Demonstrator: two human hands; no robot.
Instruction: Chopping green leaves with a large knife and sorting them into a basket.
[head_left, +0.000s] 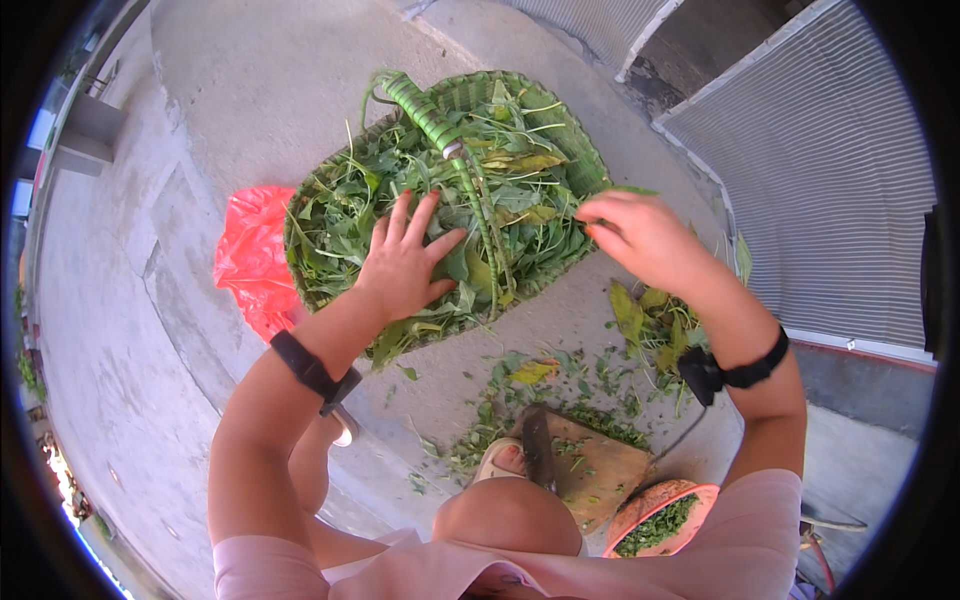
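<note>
A green woven basket (592, 154) with a wrapped arched handle (427, 112) is heaped with leafy greens (337, 217), some leaves yellowing. My left hand (405, 259) rests on the leaves left of the handle, its fingers spread and holding nothing. At the basket's right rim is my right hand (637, 232), with curled fingers and the thumb close to the index finger. A green leaf (636, 190) sticks out behind its knuckles. Whether the fingers grip that leaf is hidden.
A red plastic bag (255, 255) lies left of the basket. Yellowed leaves (645, 322) and chopped scraps litter the concrete floor. By my foot, a wooden board (600, 480) carries a dark blade (537, 450). An orange bowl (701, 506) holds chopped greens. Striped sheeting (810, 172) stands at right.
</note>
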